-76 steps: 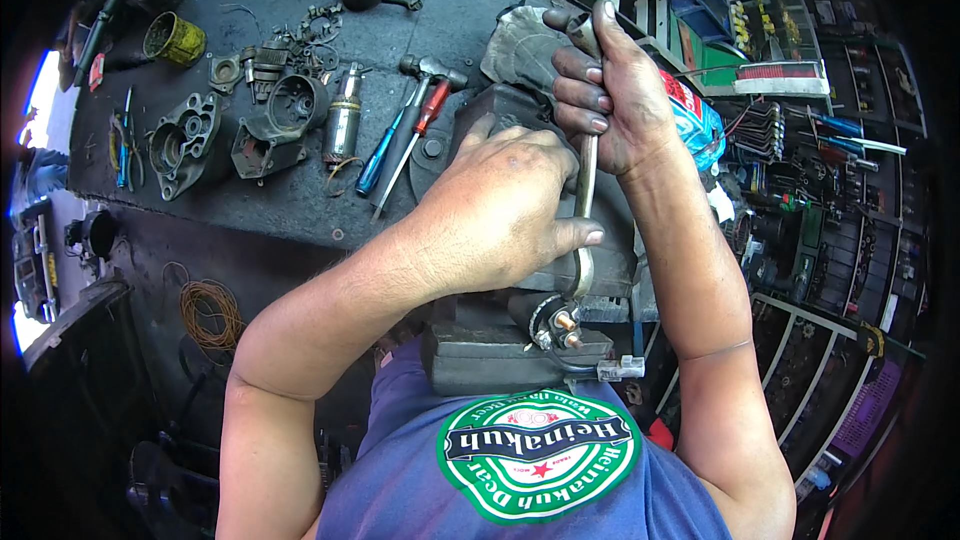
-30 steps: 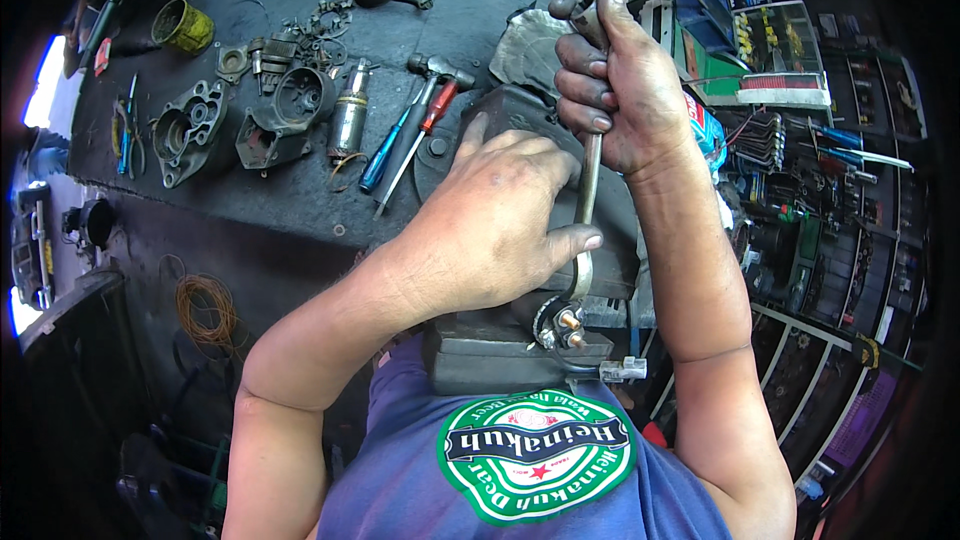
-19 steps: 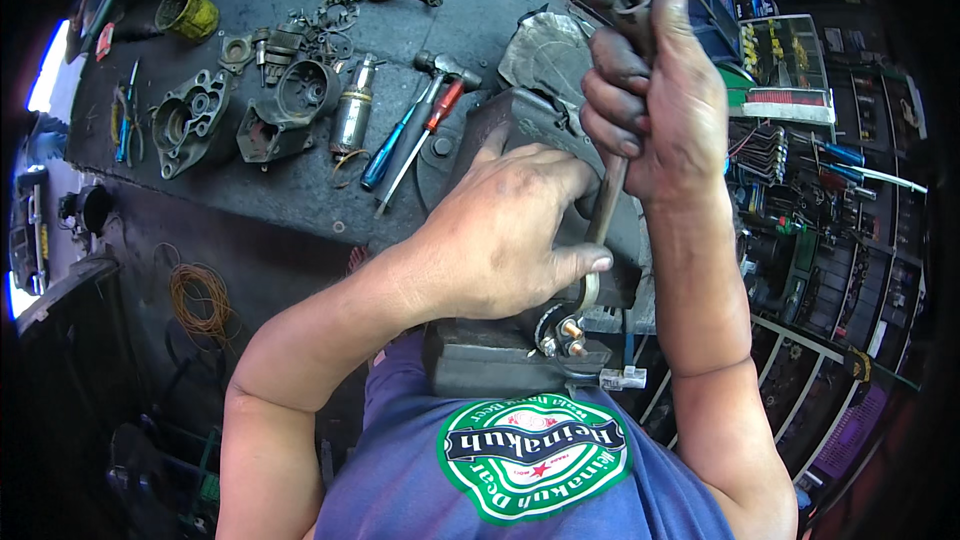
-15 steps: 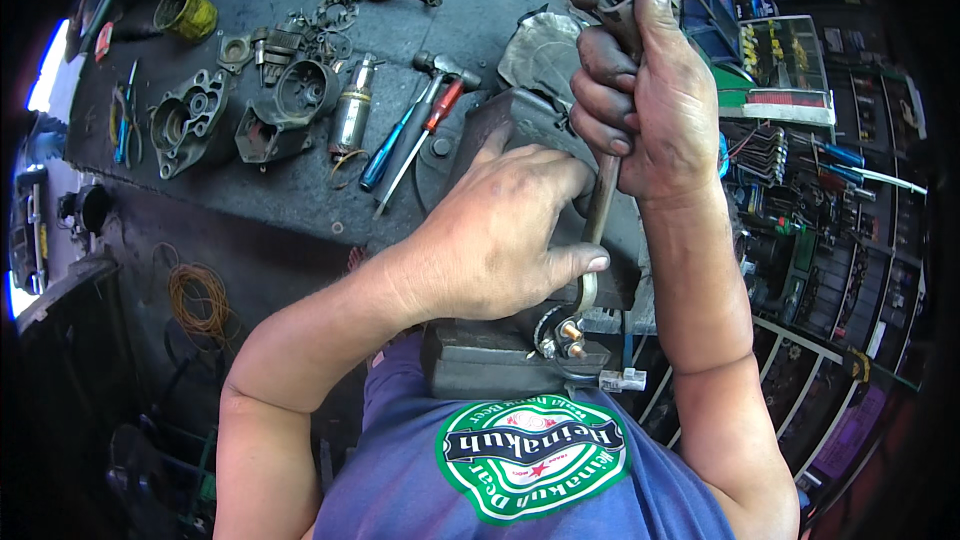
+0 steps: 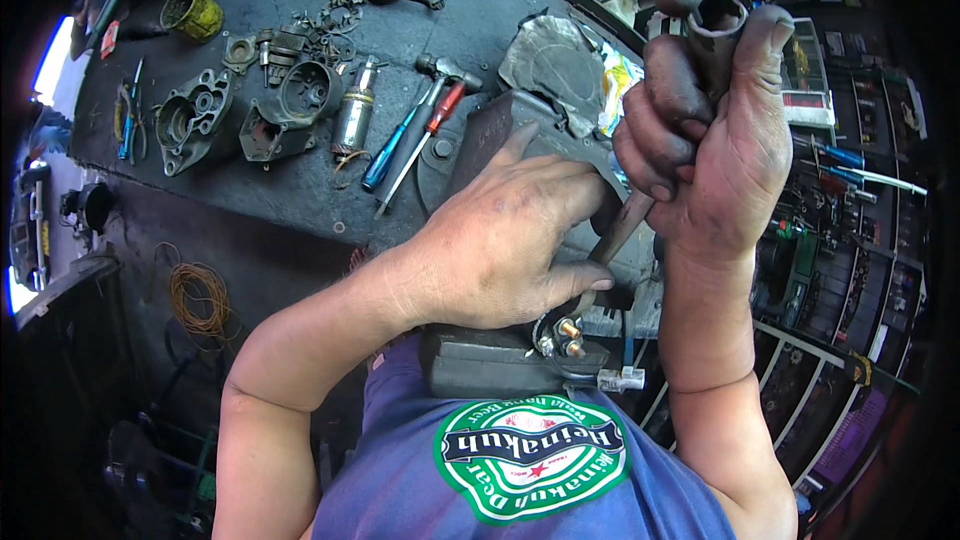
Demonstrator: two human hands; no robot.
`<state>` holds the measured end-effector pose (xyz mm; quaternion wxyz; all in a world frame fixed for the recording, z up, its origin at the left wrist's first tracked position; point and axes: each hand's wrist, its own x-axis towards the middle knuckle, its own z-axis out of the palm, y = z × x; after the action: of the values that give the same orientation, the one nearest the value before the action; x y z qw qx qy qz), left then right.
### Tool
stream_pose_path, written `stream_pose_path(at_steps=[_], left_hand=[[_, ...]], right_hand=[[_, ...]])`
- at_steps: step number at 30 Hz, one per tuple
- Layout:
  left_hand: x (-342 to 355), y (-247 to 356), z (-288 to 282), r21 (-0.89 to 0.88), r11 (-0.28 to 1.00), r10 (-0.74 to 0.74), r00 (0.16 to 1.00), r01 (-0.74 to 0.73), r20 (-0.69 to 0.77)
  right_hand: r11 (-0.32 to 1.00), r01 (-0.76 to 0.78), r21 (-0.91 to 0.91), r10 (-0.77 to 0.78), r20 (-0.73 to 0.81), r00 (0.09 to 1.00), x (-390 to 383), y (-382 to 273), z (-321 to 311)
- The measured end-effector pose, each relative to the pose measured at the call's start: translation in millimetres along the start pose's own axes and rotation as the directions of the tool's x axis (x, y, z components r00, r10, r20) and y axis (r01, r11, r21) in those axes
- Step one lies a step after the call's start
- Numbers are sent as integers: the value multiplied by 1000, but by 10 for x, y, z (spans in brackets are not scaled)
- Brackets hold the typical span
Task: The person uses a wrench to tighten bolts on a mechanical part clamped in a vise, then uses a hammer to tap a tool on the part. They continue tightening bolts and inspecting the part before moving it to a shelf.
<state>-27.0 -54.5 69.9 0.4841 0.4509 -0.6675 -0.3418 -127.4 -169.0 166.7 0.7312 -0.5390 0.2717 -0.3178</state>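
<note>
A dark, worn workbench is spreading across the upper left, and crowded tool shelves are lining the right. A ball-peen hammer, a red-handled screwdriver, a blue-handled screwdriver and a motor armature are lying on the bench beside two cast housings, one flanged and one cup-shaped.

The socket wrench is slanting over the bench vise, its hollow socket end facing up at the right. The right hand is clenching it just below that end, fingers wrapped and thumb extended alongside the socket. The left hand is lying over the vise, its thumb beside the wrench's lower stretch; whether those fingers are gripping it, I cannot tell. The lower end is hiding behind the thumb, near a cylindrical solenoid with copper-coloured studs.

The wrench is looking like solid steel, so probably rigid, fairly heavy and hard to damage. Grime on the fingers is suggesting a slippery shank; the thicker socket end is seeming the surest handhold, offering the longest leverage.
</note>
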Motion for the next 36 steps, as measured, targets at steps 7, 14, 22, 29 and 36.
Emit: stream_pose_path(at_steps=[7,14,22,29,36], left_hand=[[83,-15,7,-13,992,-128,991,128,-25],[5,-26,14,80,991,-109,993,111,-38],[24,-27,44,37,998,-45,998,46,-40],[1,-33,17,21,995,-98,995,97,26],[47,-28,5,30,989,-144,990,143,13]], right_hand=[[959,-283,1,280,-158,947,325,119,-225],[931,-366,6,358,-228,906,298,331,-290],[991,-128,-44,117,-198,973,137,147,-129],[978,-156,-138,105,-318,942,97,119,-37],[951,-295,-92,258,-292,921,238,85,-147]])
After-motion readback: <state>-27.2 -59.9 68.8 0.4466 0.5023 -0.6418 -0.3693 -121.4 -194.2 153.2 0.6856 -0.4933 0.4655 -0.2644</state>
